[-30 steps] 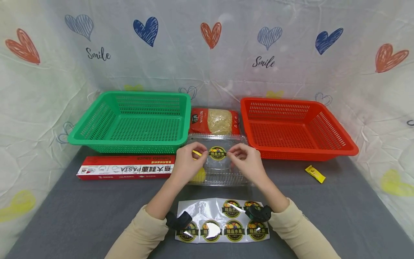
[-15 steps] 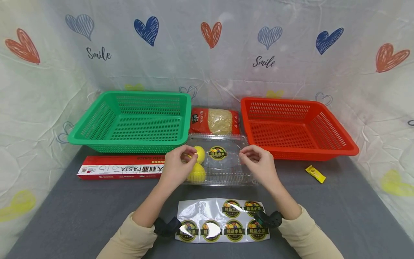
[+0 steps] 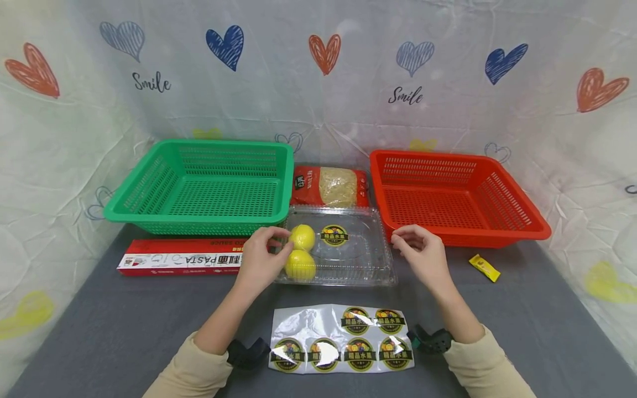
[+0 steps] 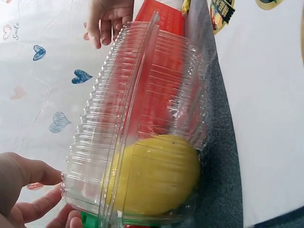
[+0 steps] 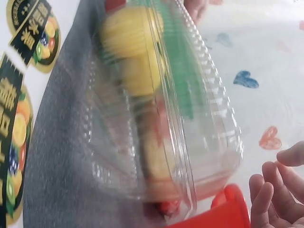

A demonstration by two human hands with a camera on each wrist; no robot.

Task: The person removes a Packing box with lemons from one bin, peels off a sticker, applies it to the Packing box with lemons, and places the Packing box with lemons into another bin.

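A clear plastic clamshell box lies closed in the middle of the table, two yellow lemons at its left end. On its lid sits a round dark fruit sticker. My left hand hovers by the box's left end, its fingers loosely bent with nothing between them. In the left wrist view that hand is close to the lid's edge; whether it touches is unclear. My right hand is off the box's right end, fingers relaxed and holding nothing. A sheet of the same stickers lies in front of the box.
A green basket stands back left and a red basket back right. Between them lies a red pasta bag. A long red-and-white pasta box is at left, a small yellow packet at right.
Both hands have drawn apart from the sticker, the left one leftward and the right one rightward. The sticker stays on the lid, and the lemons have come into view.
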